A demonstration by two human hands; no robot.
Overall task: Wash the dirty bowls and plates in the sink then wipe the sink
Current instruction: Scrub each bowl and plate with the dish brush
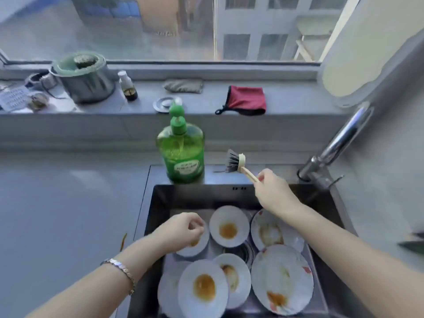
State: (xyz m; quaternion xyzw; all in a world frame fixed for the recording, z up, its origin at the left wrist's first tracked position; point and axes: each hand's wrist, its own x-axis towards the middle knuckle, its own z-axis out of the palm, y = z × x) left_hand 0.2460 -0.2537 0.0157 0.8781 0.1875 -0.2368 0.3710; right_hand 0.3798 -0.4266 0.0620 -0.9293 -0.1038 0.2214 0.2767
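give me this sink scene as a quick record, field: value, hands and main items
right hand: grips pale wooden dish brush with dark bristles, above the sink's back edge
left hand: curled over small white stained bowl, grip unclear
dark steel sink: holds stained white bowls and plates
green plastic soap bottle: upright on ledge behind sink
chrome tap: no water visible

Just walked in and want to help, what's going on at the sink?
A person is starting the washing-up. Their right hand holds a dish brush by its handle beside the green dish soap bottle. Their left hand is curled over a small bowl. Sauce-stained plates and bowls lie unwashed in the sink.
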